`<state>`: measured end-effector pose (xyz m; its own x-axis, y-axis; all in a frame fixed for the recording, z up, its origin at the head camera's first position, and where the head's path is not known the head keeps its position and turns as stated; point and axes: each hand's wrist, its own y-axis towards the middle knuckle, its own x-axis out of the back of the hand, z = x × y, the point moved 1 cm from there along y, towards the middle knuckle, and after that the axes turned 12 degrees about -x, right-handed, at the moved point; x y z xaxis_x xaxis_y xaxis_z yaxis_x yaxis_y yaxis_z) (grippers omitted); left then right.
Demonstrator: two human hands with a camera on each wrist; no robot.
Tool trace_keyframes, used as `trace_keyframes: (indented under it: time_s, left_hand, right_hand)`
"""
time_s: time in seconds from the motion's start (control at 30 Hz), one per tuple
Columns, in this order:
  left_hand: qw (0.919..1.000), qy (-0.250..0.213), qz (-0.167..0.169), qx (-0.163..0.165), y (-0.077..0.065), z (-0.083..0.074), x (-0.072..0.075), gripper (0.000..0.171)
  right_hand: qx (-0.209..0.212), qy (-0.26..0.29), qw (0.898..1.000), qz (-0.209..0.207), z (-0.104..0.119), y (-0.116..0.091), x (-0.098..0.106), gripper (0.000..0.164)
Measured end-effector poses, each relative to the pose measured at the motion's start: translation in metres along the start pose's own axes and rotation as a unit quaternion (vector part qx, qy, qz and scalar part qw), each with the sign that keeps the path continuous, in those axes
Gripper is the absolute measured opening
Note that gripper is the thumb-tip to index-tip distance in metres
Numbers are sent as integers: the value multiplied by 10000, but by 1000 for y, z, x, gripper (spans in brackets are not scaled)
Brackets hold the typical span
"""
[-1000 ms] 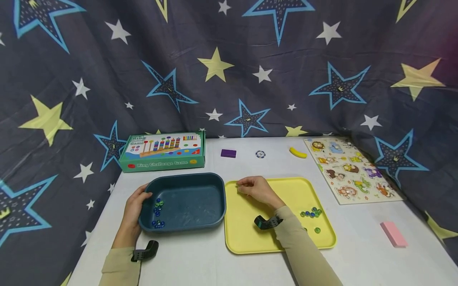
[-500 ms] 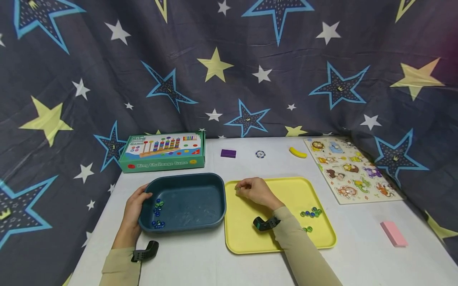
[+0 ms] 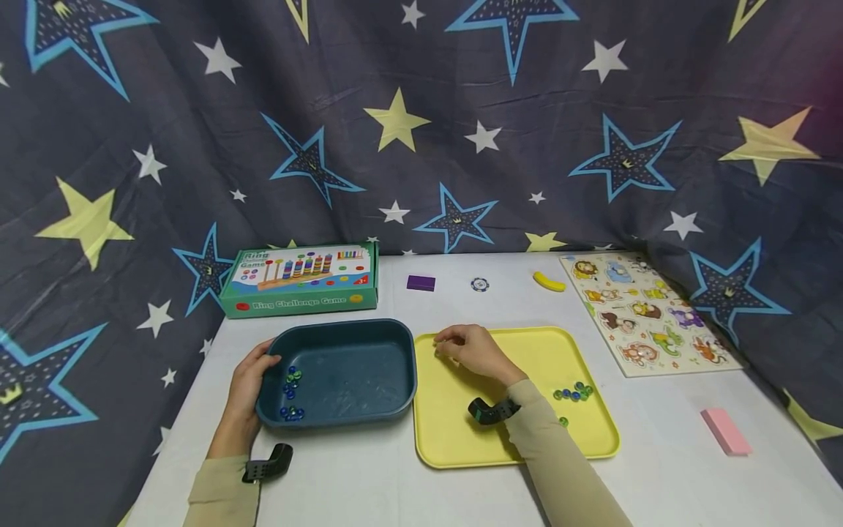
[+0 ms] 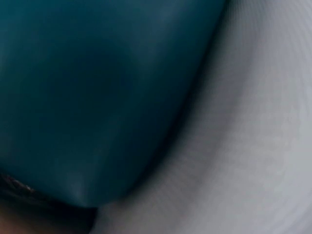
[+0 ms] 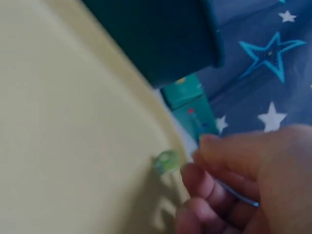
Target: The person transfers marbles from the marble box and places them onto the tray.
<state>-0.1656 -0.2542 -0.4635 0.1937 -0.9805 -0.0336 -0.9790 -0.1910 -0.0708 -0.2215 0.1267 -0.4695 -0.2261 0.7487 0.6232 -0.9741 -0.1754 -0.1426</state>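
My left hand (image 3: 246, 382) grips the left wall of a dark blue bin (image 3: 342, 369), its thumb over the rim. Several blue and green marbles (image 3: 290, 413) lie along the bin's left side inside. The left wrist view shows only the bin's outer wall (image 4: 97, 97), blurred, beside white cloth. My right hand (image 3: 476, 351) is over the far left corner of a yellow tray (image 3: 474, 443), fingers bent. In the right wrist view a green marble (image 5: 166, 162) sits by the tray's edge, just beyond the fingertips, with the thumb and forefinger apart.
More marbles (image 3: 574, 394) lie at the tray's right, and a green one (image 3: 563, 421) shows by my sleeve. Behind stand a green game box (image 3: 303, 282), a purple block (image 3: 421, 282), a chip (image 3: 480, 285), a yellow banana piece (image 3: 549, 281), an animal puzzle (image 3: 648, 315); a pink block (image 3: 725, 431) lies right.
A loose green marble near the tray's right side has rolled left towards my right sleeve, where only one shows now. My right hand shifts slightly at the tray's corner; the left hand stays put.
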Motion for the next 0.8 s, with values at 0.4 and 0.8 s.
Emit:
trace_keyframes:
  time_s: [0.4,0.8]
  left_hand:
    - [10000,30,-27,-21,2,2,0,41]
    - [10000,36,8,-2,2,2,1,41]
  right_hand:
    - [23,1335,9908,220,51,-21,10,21]
    - [1086,1370,9834,489,102,-49,-29,11]
